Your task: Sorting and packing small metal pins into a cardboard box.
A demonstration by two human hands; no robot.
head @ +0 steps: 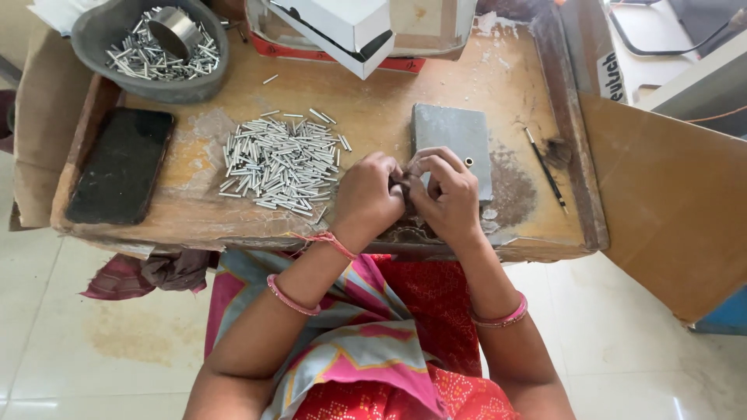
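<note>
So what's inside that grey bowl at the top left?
The grey bowl holds loose small metal tubes with a shiny metal cylinder on them. The bowl's bottom is covered by the tubes.

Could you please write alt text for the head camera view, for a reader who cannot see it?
A seated person's left hand and right hand meet, pinching something small, over a worn wooden table. A pile of small metal tubes lies beside them, a grey block behind.

Left hand [367,198] and right hand [447,194] curled, fingertips pinched together, knuckles touching, forearms converging.
</note>
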